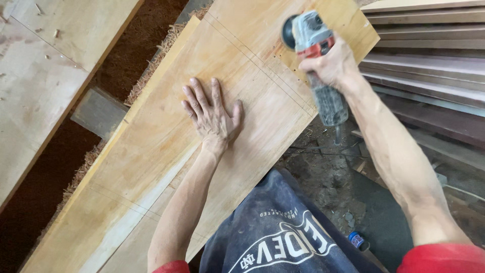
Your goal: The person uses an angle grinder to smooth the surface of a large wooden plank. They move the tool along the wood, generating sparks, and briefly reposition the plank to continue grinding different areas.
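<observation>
The left hand (212, 114) lies flat with fingers spread and released, pressing down on the middle of a long plywood board (166, 151) that runs from the near left to the far right. The right hand (328, 63) is clenched around the body of a grey and red angle grinder (316, 55), whose disc sits at the board's far end, close to a pencilled line and a row of small holes. To work well here, the disc should probably follow the marked line steadily while the flat palm keeps the sheet from chattering, and the spread fingers are best kept well apart from the disc's path. The grinder's cord trails down off the right edge, where it could snag. To the right lies a stack of planks (429, 55); to the left, another sheet of plywood (45, 86) beyond a sawdust-filled gap. A small blue-capped object (357, 240) rests on the dirty floor near the person's dark trousers (283, 232).
</observation>
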